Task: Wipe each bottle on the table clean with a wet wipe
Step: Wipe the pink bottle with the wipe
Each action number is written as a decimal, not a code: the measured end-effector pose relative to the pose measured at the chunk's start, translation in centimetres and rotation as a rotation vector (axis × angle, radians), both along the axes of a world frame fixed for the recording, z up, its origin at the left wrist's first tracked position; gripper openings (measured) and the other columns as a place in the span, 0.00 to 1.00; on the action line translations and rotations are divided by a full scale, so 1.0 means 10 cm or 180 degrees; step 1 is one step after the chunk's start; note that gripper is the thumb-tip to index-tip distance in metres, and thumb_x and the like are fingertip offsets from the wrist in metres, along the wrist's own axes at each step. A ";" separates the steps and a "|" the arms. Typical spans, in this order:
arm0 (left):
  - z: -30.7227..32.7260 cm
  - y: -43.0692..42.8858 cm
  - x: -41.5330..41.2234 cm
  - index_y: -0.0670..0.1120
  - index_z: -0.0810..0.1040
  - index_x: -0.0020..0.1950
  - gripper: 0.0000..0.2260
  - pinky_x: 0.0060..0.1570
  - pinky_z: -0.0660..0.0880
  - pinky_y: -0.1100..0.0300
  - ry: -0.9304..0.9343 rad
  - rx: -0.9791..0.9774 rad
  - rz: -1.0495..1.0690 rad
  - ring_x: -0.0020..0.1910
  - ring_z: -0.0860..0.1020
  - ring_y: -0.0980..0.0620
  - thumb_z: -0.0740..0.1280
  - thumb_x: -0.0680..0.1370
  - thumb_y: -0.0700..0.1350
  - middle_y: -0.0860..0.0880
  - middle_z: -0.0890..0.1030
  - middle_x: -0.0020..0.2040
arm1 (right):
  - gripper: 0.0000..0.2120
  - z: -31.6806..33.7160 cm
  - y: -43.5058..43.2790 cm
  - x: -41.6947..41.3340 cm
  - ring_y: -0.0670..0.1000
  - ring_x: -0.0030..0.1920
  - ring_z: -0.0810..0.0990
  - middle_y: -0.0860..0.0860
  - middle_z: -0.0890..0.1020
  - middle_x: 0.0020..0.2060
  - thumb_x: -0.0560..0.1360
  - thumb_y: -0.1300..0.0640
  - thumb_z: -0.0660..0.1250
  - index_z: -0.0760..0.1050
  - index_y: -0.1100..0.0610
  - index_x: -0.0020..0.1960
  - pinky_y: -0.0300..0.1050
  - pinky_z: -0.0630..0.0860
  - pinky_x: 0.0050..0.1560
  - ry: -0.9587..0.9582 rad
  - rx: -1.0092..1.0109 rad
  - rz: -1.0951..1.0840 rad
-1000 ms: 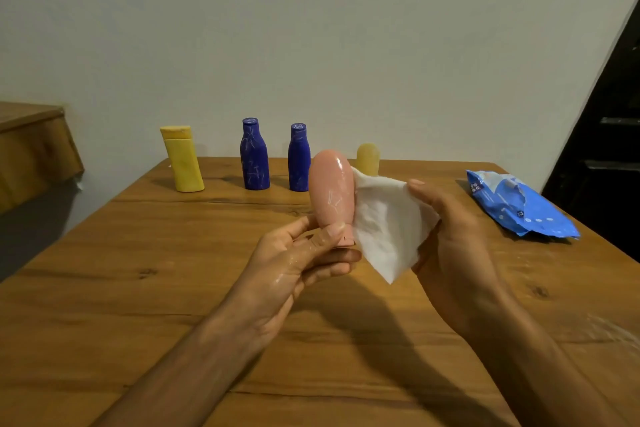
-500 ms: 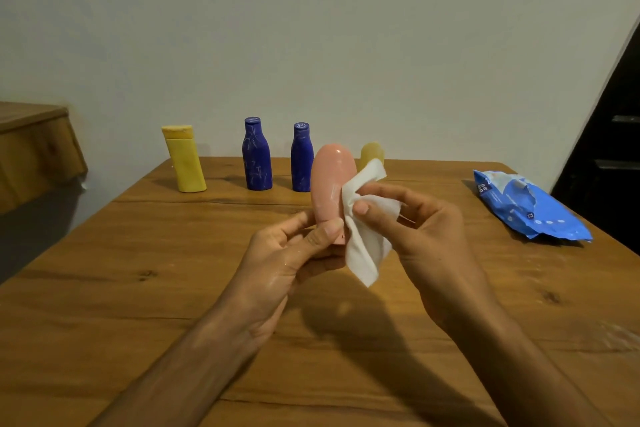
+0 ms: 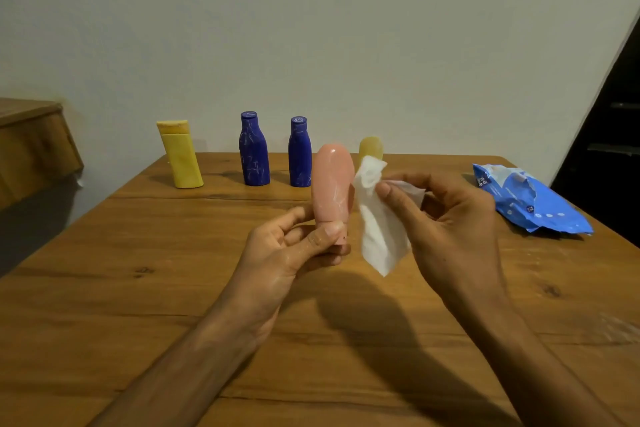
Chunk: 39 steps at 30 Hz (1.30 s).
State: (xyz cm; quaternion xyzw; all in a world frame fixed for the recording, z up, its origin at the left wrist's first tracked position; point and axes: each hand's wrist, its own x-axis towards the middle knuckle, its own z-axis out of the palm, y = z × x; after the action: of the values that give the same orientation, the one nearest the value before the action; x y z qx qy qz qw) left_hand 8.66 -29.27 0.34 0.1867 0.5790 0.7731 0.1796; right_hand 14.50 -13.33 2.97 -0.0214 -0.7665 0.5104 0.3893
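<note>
Home, most likely ordinary domestic room. Evidence: knotty brown wooden plank table point(image 3: 138, 288), far edge at bare off-white painted wall point(image 3: 311, 28). Household toiletry containers: yellow plastic flip-cap bottle point(image 3: 180, 156), taller dark-blue plastic bottle point(image 3: 254, 149), shorter dark-blue plastic bottle point(image 3: 299, 152), pale-yellow rounded bottle point(image 3: 370, 146), glossy pink plastic bottle point(image 3: 332, 184). Crumpled blue wet-wipe pack point(image 3: 530, 201) on table at right, white wet wipe point(image 3: 377, 236) near it. Brown wooden furniture piece point(image 3: 31, 142) at left. Dark opening point(image 3: 613, 121) at right, contents unclear. Dim warm indoor light.
</note>
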 end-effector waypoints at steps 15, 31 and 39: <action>0.01 0.02 0.05 0.46 0.77 0.60 0.20 0.43 0.83 0.58 -0.0212 0.0243 -0.0275 0.47 0.85 0.48 0.69 0.68 0.40 0.44 0.86 0.49 | 0.11 -0.09 -0.09 -0.02 0.44 0.46 0.80 0.44 0.80 0.48 0.69 0.53 0.72 0.80 0.51 0.52 0.35 0.79 0.42 0.0034 0.0495 0.0194; 0.00 0.03 0.05 0.46 0.78 0.57 0.20 0.42 0.81 0.58 -0.0064 0.0216 -0.0248 0.42 0.84 0.50 0.70 0.66 0.41 0.43 0.86 0.48 | 0.16 -0.10 -0.02 -0.02 0.43 0.48 0.78 0.43 0.80 0.46 0.69 0.44 0.65 0.82 0.50 0.51 0.33 0.77 0.46 0.0164 0.1240 0.0314; -0.01 0.02 0.03 0.44 0.77 0.61 0.21 0.41 0.82 0.59 0.0087 0.0099 -0.0276 0.43 0.84 0.49 0.69 0.68 0.43 0.43 0.86 0.49 | 0.15 -0.13 -0.02 -0.03 0.43 0.48 0.78 0.43 0.80 0.46 0.68 0.43 0.65 0.81 0.47 0.51 0.37 0.79 0.44 -0.0035 0.0830 0.0407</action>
State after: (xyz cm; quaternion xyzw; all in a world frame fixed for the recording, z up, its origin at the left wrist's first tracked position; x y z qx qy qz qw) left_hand 9.01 -29.07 0.20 0.2249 0.5607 0.7708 0.2021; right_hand 14.21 -13.50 1.63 0.0754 -0.8282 0.4302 0.3512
